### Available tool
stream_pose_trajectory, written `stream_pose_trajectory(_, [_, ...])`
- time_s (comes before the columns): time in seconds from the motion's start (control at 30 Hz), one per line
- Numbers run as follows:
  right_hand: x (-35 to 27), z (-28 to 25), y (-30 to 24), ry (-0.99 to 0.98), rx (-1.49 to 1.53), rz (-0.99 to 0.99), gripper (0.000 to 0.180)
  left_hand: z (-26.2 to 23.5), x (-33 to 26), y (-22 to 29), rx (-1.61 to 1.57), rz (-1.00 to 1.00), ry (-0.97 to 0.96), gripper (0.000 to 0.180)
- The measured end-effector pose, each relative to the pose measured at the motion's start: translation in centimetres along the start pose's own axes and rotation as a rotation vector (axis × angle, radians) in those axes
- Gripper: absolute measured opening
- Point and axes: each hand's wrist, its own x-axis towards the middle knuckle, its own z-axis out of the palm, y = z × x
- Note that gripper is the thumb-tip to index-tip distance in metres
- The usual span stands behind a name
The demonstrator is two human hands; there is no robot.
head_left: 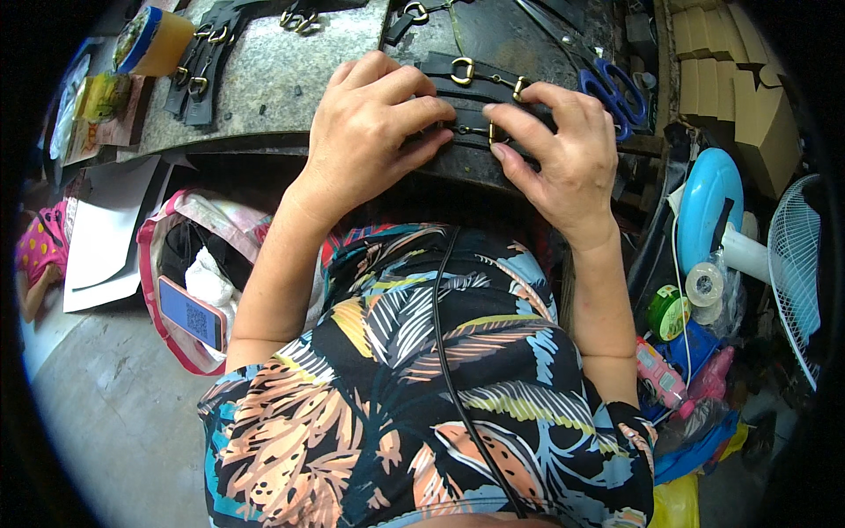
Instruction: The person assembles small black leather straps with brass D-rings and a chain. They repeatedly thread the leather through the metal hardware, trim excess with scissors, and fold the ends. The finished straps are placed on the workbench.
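Note:
Both my hands are at the near edge of the dark worktop, over a black strap (473, 118) with gold-coloured metal fittings. My left hand (374, 123) is closed, its thumb and index finger pinching the strap's left part. From the other side, my right hand (563, 145) has its thumb and index finger on either side of a gold ring (493, 132) on that strap. Just beyond lies another black strap (484, 81), with a gold ring (462, 70) and a buckle (521, 88) near my right fingers. My fingers partly hide the near strap.
Blue-handled scissors (607, 92) lie right of my right hand. More buckled straps (201, 75) and a yellow-and-blue tub (154, 41) are at the left. Cardboard pieces (761, 123) and a fan (797, 264) stand at right. A phone (192, 312) rests on a bag (167, 339).

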Motion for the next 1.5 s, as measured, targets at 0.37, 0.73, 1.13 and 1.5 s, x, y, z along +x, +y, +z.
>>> stream_pose_trajectory(0.37, [0.0, 0.0, -0.1, 0.0, -0.002, -0.041, 0.025, 0.7, -0.6, 0.1, 0.029, 0.092, 0.04, 0.027])
stream_pose_trajectory(0.73, [-0.1, -0.1, 0.0, -0.035, 0.06, 0.009, 0.036, 0.5, -1.3, 0.8, 0.035, 0.069, 0.016, 0.036])
stream_pose_trajectory(1.13, [0.3, 0.6, 0.2, -0.038, -0.023, 0.107, 0.054, 0.2, -0.5, 1.2, -0.078, -0.017, 0.046, 0.038])
stream_pose_trajectory(1.5, [0.3, 1.0, 0.8, 0.043, 0.043, 0.084, 0.035, 1.5, 1.7, 0.6, 0.185, -0.046, 0.024, 0.027])
